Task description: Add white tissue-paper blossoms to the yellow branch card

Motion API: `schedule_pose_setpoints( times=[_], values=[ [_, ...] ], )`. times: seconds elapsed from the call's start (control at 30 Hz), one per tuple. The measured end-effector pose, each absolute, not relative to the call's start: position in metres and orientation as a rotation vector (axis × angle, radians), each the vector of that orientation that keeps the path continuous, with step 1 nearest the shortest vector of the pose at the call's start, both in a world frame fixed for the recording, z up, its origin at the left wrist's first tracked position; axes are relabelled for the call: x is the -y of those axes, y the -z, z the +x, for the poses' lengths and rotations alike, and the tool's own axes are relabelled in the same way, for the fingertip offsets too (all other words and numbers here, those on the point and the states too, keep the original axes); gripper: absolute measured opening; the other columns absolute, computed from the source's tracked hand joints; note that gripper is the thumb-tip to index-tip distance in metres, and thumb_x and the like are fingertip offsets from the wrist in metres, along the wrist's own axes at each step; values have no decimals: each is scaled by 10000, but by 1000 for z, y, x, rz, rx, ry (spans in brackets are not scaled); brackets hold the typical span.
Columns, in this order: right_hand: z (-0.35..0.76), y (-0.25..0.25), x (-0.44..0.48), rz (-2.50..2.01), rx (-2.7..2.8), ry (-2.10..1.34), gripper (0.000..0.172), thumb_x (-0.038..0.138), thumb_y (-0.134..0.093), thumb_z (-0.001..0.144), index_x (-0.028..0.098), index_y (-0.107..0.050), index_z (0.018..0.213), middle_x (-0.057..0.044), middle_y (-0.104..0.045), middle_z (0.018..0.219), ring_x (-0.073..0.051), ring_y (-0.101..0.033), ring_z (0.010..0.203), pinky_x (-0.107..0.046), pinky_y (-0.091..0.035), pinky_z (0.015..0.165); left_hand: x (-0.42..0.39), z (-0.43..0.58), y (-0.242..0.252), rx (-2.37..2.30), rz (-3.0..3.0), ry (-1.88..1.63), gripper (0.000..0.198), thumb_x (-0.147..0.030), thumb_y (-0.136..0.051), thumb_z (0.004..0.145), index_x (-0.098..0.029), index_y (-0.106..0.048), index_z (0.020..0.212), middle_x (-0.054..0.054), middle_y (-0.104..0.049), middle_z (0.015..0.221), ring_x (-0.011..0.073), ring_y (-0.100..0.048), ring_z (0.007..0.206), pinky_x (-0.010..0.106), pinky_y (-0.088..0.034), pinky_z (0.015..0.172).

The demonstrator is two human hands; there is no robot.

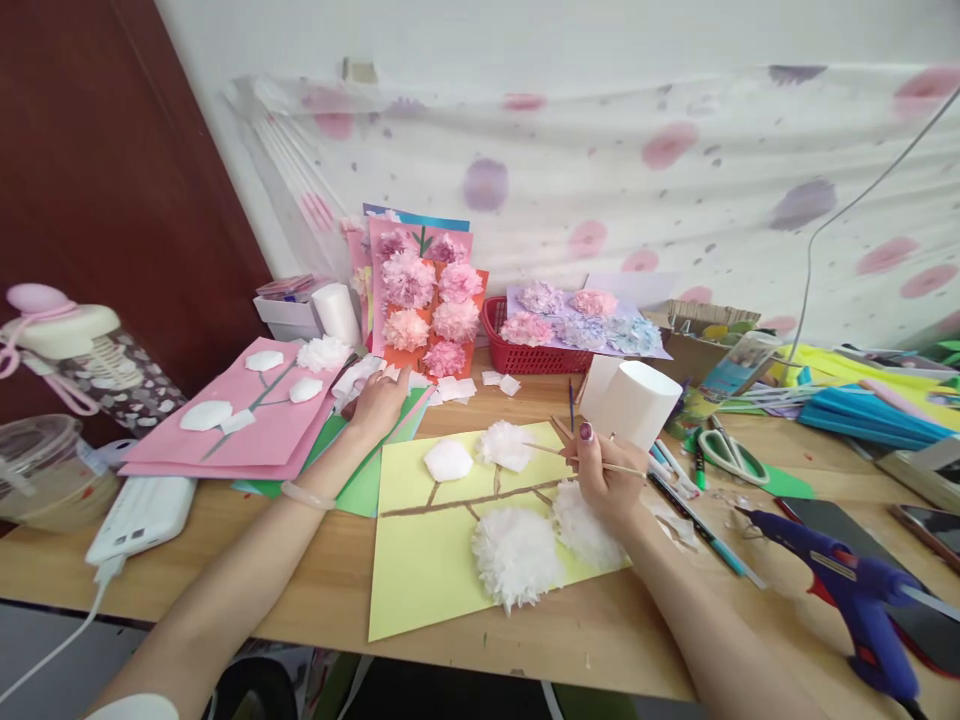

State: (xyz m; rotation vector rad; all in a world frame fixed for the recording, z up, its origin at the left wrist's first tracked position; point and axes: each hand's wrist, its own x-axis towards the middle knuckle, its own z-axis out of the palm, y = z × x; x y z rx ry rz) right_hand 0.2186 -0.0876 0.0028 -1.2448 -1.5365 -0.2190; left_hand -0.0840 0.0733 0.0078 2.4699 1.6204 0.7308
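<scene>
A yellow sheet (420, 590) lies before me with a brown branch drawn on it. It bears fluffy white tissue flowers (517, 555) and a flat white paper shape (448, 461). My right hand (607, 480) is closed around a thin wooden stick (547, 450) above the sheet's right side; the stick's tip is by the upper white flower (506, 445). A second brown pointed piece shows at its fingers. My left hand (377, 402) reaches over small white paper pieces (356, 378) beyond green sheets (364, 470), its fingers partly extended and touching the pieces.
To the left are a pink sheet (172, 430) with white shapes, a power bank (142, 515) and a bottle (127, 360). Finished flower cards (420, 300) and a red basket (499, 345) stand behind. A white roll (645, 400), scissors (731, 455) and a glue gun (840, 580) lie right.
</scene>
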Motion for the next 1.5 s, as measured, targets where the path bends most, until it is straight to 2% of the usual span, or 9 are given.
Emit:
schedule_pose_setpoints(
  times=[0.1, 0.2, 0.33, 0.57, 0.87, 1.0, 1.17, 1.33, 1.5],
  values=[
    [215, -4, 90, -1206, 1584, 253, 596, 457, -332, 1027, 217, -612, 559, -4, -565, 435, -119, -517, 376, -257, -384, 438, -74, -81, -6, -1607, 2423, -792, 441, -111, -482, 850, -123, -532, 1288, 173, -735, 997, 349, -599, 1203, 509, -276, 1145],
    [214, -5, 92, -1214, 1581, 252, 589, 444, -314, 1031, 216, -625, 586, -7, -577, 461, -126, -541, 406, -257, -404, 464, -71, -79, -4, -1550, 2242, -914, 487, -153, -550, 838, -156, -472, 1318, 134, -730, 1035, 308, -643, 1134, 473, -395, 1078],
    [211, -7, 95, -1217, 1561, 265, 643, 496, -268, 1028, 224, -625, 568, -14, -563, 445, -132, -533, 406, -262, -412, 468, -62, -71, -1, -1294, 1697, -1063, 537, -176, -684, 743, -169, -469, 1235, 51, -716, 914, 233, -707, 952, 415, -528, 942],
    [205, -3, 98, -1241, 1458, 135, 644, 530, -321, 1012, 225, -630, 536, -8, -551, 430, -133, -536, 403, -266, -417, 470, -42, -57, -11, -1048, 1312, -855, 359, -90, -707, 710, -159, -565, 1032, 24, -699, 792, 177, -725, 760, 391, -611, 828],
    [194, -3, 95, -1339, 1418, -184, 702, 695, -307, 947, 219, -637, 550, -11, -538, 423, -130, -505, 382, -260, -410, 442, -35, -53, -15, -936, 1128, -729, 208, 15, -650, 739, -127, -661, 890, 59, -725, 871, 126, -712, 764, 208, -607, 677],
    [191, -5, 94, -1321, 1425, -248, 671, 688, -351, 942, 214, -638, 564, -10, -558, 443, -127, -515, 390, -253, -416, 449, -25, -48, -16, -916, 1231, -691, 205, -30, -712, 707, -145, -675, 872, 25, -697, 838, 125, -694, 754, 256, -621, 719],
    [195, -2, 92, -1408, 1403, -154, 694, 693, -306, 950, 217, -635, 567, -15, -564, 461, -136, -539, 421, -259, -436, 485, -15, -37, -12, -840, 1527, -680, 315, -214, -809, 659, -166, -656, 930, 44, -711, 879, 205, -695, 898, 372, -615, 776],
    [198, 2, 89, -1427, 1422, -142, 688, 688, -296, 953, 219, -619, 567, -16, -566, 468, -140, -553, 435, -256, -426, 477, -10, -18, -1, -836, 1772, -688, 287, -256, -769, 662, -173, -637, 904, 43, -736, 828, 204, -713, 836, 358, -572, 792],
    [196, -2, 94, -1386, 1417, -40, 704, 681, -276, 957, 230, -615, 536, -20, -547, 435, -144, -536, 408, -272, -432, 473, -3, -2, 7, -911, 1952, -728, 217, -241, -697, 707, -182, -645, 909, 44, -753, 839, 187, -685, 742, 324, -530, 713]
  ],
)
